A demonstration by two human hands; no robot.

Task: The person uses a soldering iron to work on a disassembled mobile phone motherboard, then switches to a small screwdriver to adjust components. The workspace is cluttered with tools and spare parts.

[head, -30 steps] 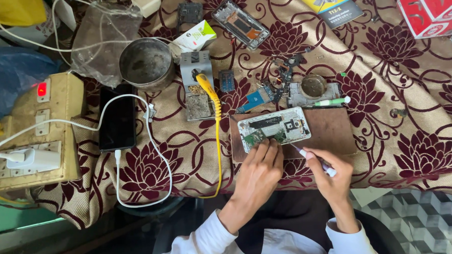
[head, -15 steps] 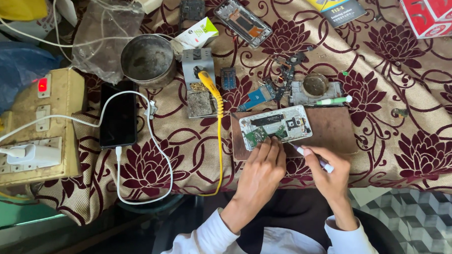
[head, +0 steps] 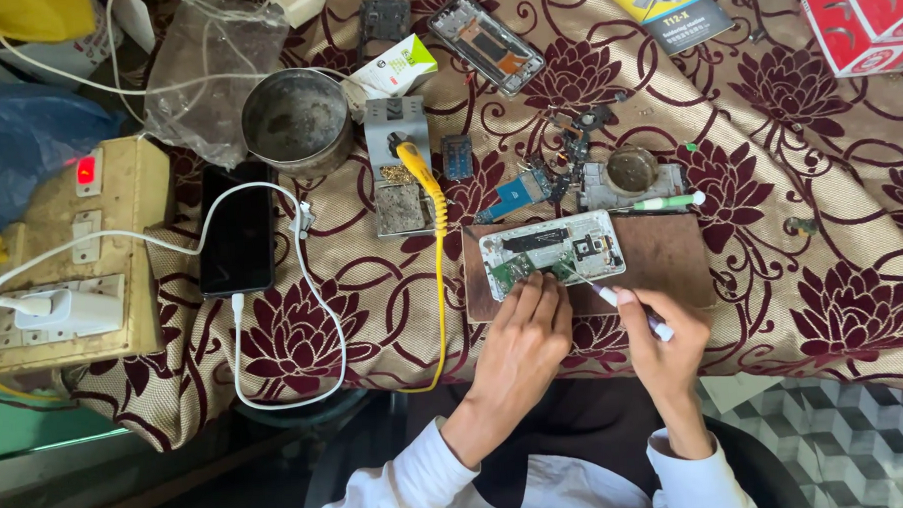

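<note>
Just ahead of the left hand [head: 519,332], an opened phone [head: 553,253] lies face down on a brown work mat [head: 672,256], its circuit boards exposed. The left hand's fingers [head: 535,293] lie close together, their tips resting on the near edge of the phone and pressing it to the mat. Beside them, the right hand [head: 665,342] pinches a thin white tool [head: 613,300] between thumb and 2 fingers; the tool's tip points into the phone's board just beyond the left fingertips.

Past the fingers, beyond the mat, stands a grey soldering-iron stand [head: 400,166] with a yellow-handled iron [head: 421,170], whose yellow cable [head: 440,284] runs down alongside the left hand and off the counter edge. Right of that, a small round tin on a metal holder [head: 631,176] and a white-and-green pen-like tool [head: 665,202] lie just beyond the mat. Far to the left of the fingers, a black phone [head: 237,229] lies on a white charging cable [head: 304,319], which leads to a beige power board [head: 81,257] with a lit red switch. A dented metal bowl [head: 297,119] sits behind it. A maroon flower-patterned cloth [head: 832,271] covers the counter.
</note>
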